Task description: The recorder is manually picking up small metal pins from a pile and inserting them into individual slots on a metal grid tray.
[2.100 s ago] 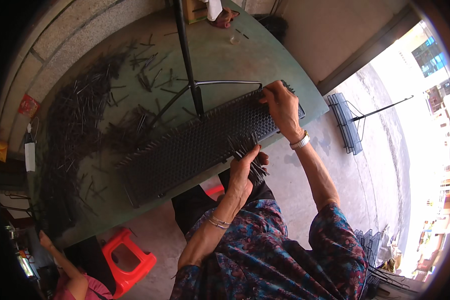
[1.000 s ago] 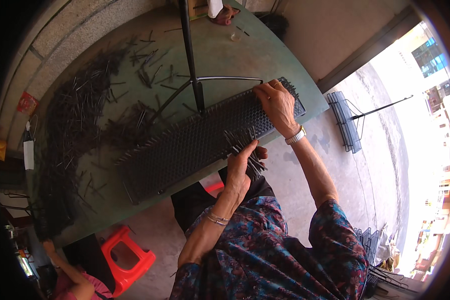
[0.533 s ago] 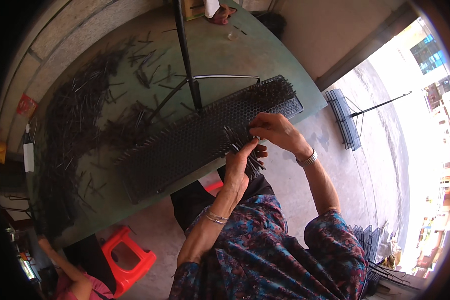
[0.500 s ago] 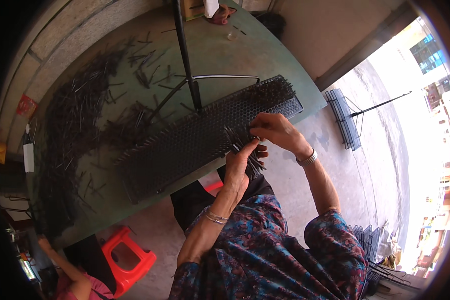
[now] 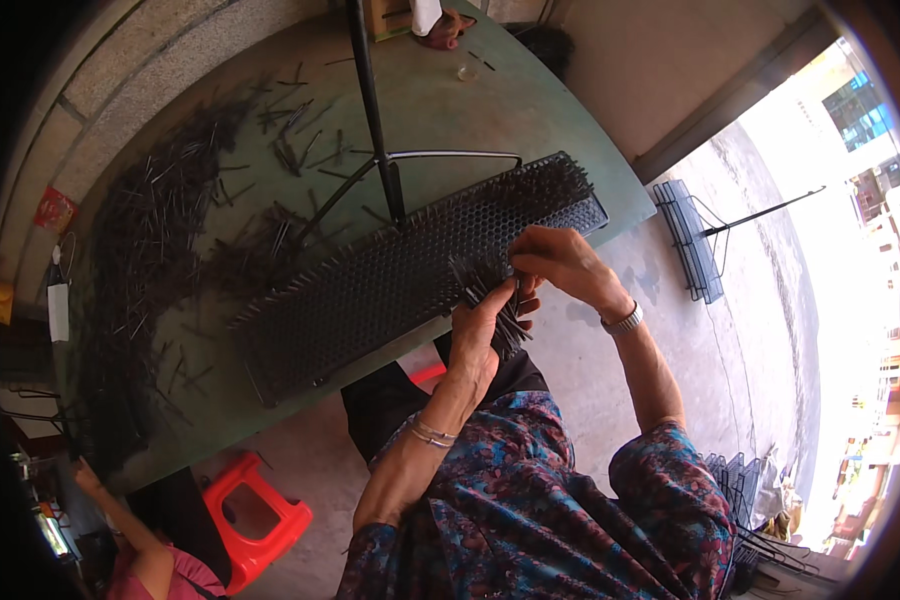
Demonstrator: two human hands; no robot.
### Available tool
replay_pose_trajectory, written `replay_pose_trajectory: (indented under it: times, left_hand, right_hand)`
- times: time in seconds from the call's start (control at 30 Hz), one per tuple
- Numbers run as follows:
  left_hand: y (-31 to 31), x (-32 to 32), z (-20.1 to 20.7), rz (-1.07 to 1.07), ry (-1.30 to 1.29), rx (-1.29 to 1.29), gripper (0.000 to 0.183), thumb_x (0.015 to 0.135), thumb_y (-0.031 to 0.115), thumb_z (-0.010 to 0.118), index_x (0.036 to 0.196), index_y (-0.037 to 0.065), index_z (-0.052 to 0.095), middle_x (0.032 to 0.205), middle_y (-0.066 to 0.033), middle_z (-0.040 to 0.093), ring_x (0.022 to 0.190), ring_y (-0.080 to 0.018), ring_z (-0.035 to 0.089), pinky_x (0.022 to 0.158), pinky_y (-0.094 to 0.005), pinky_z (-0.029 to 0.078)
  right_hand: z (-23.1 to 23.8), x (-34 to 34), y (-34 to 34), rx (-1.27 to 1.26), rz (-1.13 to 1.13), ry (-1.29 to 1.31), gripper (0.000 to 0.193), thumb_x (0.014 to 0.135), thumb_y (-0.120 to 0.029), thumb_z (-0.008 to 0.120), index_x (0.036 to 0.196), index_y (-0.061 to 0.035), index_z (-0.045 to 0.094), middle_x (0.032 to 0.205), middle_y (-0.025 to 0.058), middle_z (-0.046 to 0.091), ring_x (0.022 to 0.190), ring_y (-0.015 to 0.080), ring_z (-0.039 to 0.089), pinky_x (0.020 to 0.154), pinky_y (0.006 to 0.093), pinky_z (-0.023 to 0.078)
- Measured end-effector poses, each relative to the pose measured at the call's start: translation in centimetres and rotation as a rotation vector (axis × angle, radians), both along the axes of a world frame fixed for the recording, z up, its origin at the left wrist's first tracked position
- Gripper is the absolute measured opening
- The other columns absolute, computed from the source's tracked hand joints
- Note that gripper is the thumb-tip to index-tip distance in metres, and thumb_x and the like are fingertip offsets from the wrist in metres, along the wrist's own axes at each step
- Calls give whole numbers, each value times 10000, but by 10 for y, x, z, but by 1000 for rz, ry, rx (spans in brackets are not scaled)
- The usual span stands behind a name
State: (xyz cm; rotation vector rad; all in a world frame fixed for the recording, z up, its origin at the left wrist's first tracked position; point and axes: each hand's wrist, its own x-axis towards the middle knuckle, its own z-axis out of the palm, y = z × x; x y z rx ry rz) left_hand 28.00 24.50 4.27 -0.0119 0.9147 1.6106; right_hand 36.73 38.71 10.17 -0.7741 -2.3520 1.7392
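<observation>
A bunch of thin dark strips (image 5: 513,332) is gripped in my left hand (image 5: 477,335), the ends sticking out above and below my fingers. My right hand (image 5: 562,265) is closed in a pinch at the bunch's upper right, by the left thumb; what lies between its fingertips is too small to make out. Just beyond both hands lies a long black panel (image 5: 360,285) full of small holes, with a black rod handle (image 5: 366,95) braced to its far side. Short dark pieces (image 5: 545,185) stand packed at the panel's right end and along its far edge.
Loose dark strips (image 5: 155,225) are heaped over the left of the green table (image 5: 530,110). A small clear cup (image 5: 468,72) stands at the back. Another person's arm (image 5: 120,515) and a red stool (image 5: 255,520) are at lower left. A similar panel with a handle (image 5: 692,240) stands right of the table.
My right hand has shifted slightly right, still pinched near the bunch. My left hand stays in place with the strips.
</observation>
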Motion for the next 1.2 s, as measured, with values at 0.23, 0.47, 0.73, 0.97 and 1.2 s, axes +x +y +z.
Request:
replay_pose_trajectory:
  times: [0.23,0.47,0.73,0.97,1.2]
  left_hand:
    - [2,3,-7,83,-106,-60,193,892,195,680,1019,59,630,944,-130,699,844,-251,694,727,-382,563]
    - [5,9,-14,73,-236,-75,186,894,196,676,1021,70,623,979,-147,688,891,-267,682,764,-403,555]
    - [2,8,-13,37,-209,-85,172,903,194,666,1031,85,628,949,-137,701,778,-234,661,676,-372,549]
    - [2,9,-15,47,-142,-86,195,876,202,705,999,89,606,846,-134,717,578,-146,609,510,-277,505]
    - [0,7,-9,44,-151,-77,178,875,207,707,974,94,613,838,-132,715,593,-151,626,508,-278,494]
  right_hand:
    - [22,0,6,121,-320,155,82,911,-58,579,926,22,577,743,96,674,710,165,701,627,282,543]
    - [-18,-22,22,637,-540,273,100,932,-80,573,996,-4,575,835,116,705,792,203,727,673,284,527]
    - [-23,-24,22,785,-494,159,79,936,-96,575,980,-30,575,813,114,707,793,208,725,666,308,525]
    - [-13,-28,34,728,-421,170,75,930,-80,567,958,-11,575,778,121,692,749,216,723,647,311,526]
    - [-8,-33,55,741,-230,119,87,914,-77,570,963,-9,593,775,141,676,734,228,711,644,318,520]
